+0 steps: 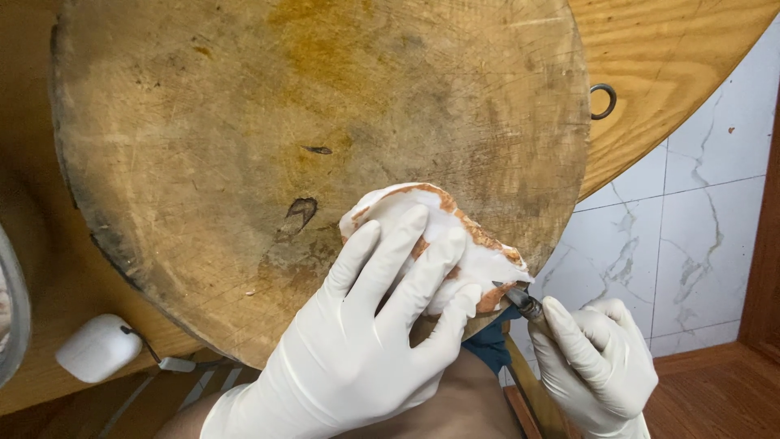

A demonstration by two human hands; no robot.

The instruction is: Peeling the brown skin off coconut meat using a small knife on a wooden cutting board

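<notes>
The white-gloved left hand (366,325) is pressing spread fingers over a pale, orange-edged slab of meat (455,236), hiding most of it. The gloved right hand (597,362) is pinching a small metal blade (520,299), mostly hidden, beside the round, scarred wooden chopping block (244,122).

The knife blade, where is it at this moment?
In the head view the knife blade is low and right of centre, held by the right hand, its tip at the edge of the white piece under the left hand.
</notes>
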